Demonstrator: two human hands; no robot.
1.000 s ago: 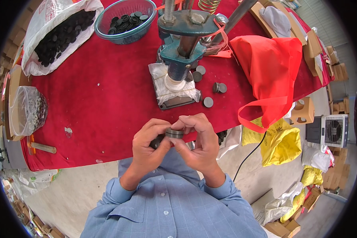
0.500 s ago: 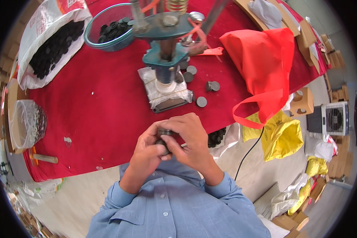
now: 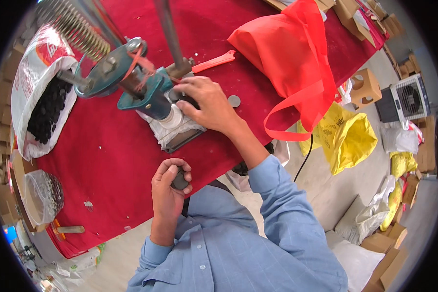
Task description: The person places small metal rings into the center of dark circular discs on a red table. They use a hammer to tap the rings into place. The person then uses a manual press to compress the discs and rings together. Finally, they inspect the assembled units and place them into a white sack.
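In my left hand [image 3: 166,192], near the table's front edge, a dark grey round disc [image 3: 180,180] is held between thumb and curled fingers. My right hand [image 3: 208,103] reaches forward to the right side of a teal hand press [image 3: 153,100]. Its thumb and fingers close round a dark disc [image 3: 190,100], mostly covered by the hand. Under the press's white tip [image 3: 173,118] lies a dark base [image 3: 184,140] partly wrapped in white plastic. One loose grey disc [image 3: 234,101] rests on the red cloth right of my right hand.
A white sack [image 3: 22,104] of black discs stands at the left, above a clear tub [image 3: 44,194]. A wooden-handled tool [image 3: 70,229] lies by the left edge. At the right are a red bag [image 3: 287,58], a yellow bag [image 3: 353,141] and a fan unit [image 3: 409,97].
My hands, together over the discs before, have parted. The right has gone forward to the press; the left stays near the edge with a disc. The view has turned, shifting the press leftward.
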